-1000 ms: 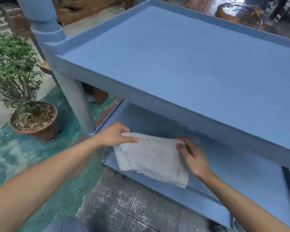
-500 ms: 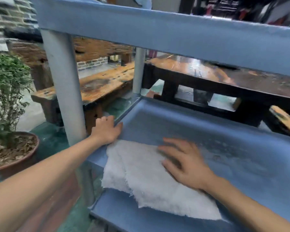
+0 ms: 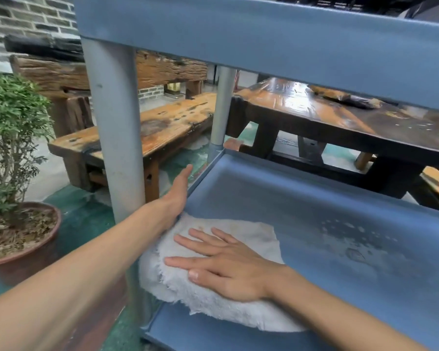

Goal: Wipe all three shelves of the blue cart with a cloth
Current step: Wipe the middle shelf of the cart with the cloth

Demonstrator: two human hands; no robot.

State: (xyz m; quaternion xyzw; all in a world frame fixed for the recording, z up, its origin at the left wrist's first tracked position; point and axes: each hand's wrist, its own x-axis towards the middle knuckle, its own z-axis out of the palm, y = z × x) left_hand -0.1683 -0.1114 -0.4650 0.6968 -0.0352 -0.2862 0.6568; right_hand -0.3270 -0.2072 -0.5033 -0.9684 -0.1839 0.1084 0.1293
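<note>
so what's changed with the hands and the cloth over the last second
The right hand let go of the cloth's edge and now presses flat on the white cloth. The left hand released the cloth and rests open along the shelf rim. The view dropped below the upper shelf. The cloth stayed at the shelf's near left corner.

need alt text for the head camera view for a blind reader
A person's right hand presses flat on a white cloth lying on a shelf of the blue cart, while the left hand rests against the shelf's left rim. A potted plant stands on the left; a wooden bench and table sit behind.
</note>
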